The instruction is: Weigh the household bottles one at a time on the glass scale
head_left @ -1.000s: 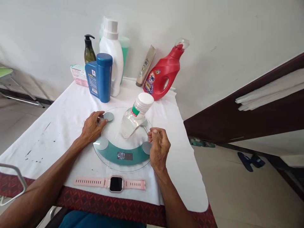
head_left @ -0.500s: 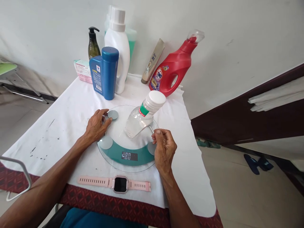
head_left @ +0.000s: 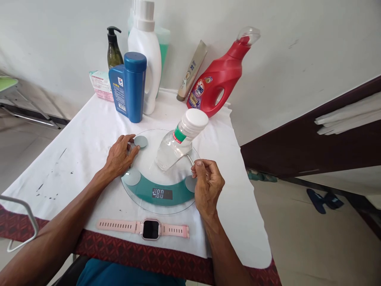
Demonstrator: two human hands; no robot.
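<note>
A person's two bare hands flank a round clear-glass scale with a curved teal band [head_left: 137, 192] on a counter with a patterned maroon edge [head_left: 143, 259], spread with a white cloth [head_left: 232, 234]; the left hand [head_left: 120, 155] sits at the scale's left rim, its grip apart, thumb and index finger spread just beside a round grey disc [head_left: 141, 142]; the right hand [head_left: 210, 182] is at the opposite rim, its fingers curled in near the thumb, while a thin silvery rod [head_left: 189, 159] runs from beside the jar to the fingertips; whether that grip is clamped on the rod, one cannot tell. Between the hands, on the scale, is a clear jar with a white lid and a green-and-red label [head_left: 175, 145], slanting to the right in view; a dark rectangular display [head_left: 162, 194] shows lit characters on the teal band; a pale pink watch with a dark square face [head_left: 151, 229] lies stretched out in front of the scale. Toward the wall stand a blue plastic bottle [head_left: 135, 91], a tall white bottle with a handle [head_left: 152, 59] and a dark green pump bottle [head_left: 114, 51]; to their right, a beige tube [head_left: 192, 71] leans beside a red bottle with a transparent cap [head_left: 222, 71].
</note>
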